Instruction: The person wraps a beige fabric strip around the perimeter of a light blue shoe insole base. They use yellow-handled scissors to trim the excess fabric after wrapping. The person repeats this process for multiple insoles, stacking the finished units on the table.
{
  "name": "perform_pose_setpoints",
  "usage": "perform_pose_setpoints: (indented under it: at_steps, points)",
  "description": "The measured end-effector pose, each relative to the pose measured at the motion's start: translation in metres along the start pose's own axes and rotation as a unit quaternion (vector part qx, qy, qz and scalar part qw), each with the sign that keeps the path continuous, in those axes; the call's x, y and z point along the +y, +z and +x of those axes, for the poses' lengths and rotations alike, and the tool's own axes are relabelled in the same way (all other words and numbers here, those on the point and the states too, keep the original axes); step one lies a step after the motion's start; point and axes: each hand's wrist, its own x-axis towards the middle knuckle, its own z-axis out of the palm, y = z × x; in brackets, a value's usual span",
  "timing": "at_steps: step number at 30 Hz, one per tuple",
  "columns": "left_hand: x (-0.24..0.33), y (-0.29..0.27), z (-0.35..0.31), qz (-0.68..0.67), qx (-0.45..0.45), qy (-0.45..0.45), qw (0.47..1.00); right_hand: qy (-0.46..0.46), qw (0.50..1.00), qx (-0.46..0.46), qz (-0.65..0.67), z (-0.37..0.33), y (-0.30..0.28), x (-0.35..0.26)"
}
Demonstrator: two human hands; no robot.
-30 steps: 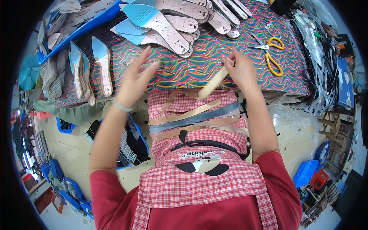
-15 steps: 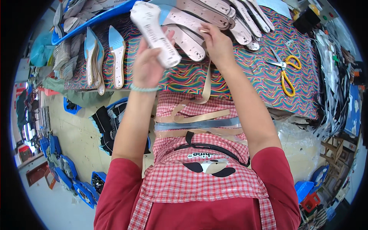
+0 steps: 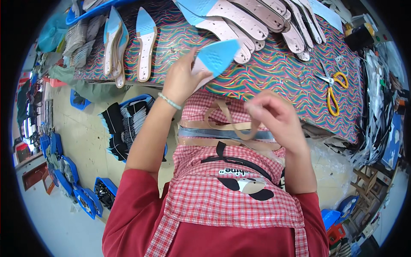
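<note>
A pointed shoe insole [image 3: 216,58], pale pink with a light-blue toe, was held over the near edge of a worktable [image 3: 274,79] covered in wavy multicoloured cloth. Its toe slanted up and to the right. The left hand [image 3: 182,79] pinched it, thumb on the upper face and fingers behind.

Just off the table's near edge, the right hand [image 3: 276,118] pinched a tan strip [image 3: 245,136] that looped down over the red checked apron [image 3: 239,205]; blur softened its fingertips. No strip showed joined to the held insole, so this piece looked unfinished. On the table's left lay one single insole [image 3: 147,51] and a small overlapping bunch [image 3: 110,47], tan showing along some edges; these were perhaps done. The bigger pile of insoles [image 3: 246,19] at the table's far side was probably what remained, though that could not be confirmed.

Both forearms reached toward the table, the left one straighter, the right one bent, its wrist raised and fingers curled inward. On the table's right lay yellow-handled scissors [image 3: 331,82], blades parted and untouched.
</note>
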Motion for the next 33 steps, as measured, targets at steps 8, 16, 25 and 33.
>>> perform_pose_setpoints:
  at_steps: [8, 16, 25, 33]
  points:
    - [0.082, -0.024, -0.029, -0.66, -0.167, -0.194, 0.706, 0.03, 0.945, 0.157, 0.285, 0.009, 0.031, -0.006]
    - [0.092, -0.023, -0.039, -0.599, -0.089, -0.137, 0.784, 0.029, 0.941, 0.158, 0.297, 0.017, 0.026, -0.024]
    - [0.09, -0.021, -0.035, -0.532, -0.063, 0.029, 0.844, -0.202, 0.943, 0.222, -0.141, 0.019, 0.021, -0.016]
    - [0.08, -0.017, -0.003, -0.621, -0.155, 0.078, 0.764, 0.037, 0.988, 0.024, 0.149, 0.028, 0.015, -0.029]
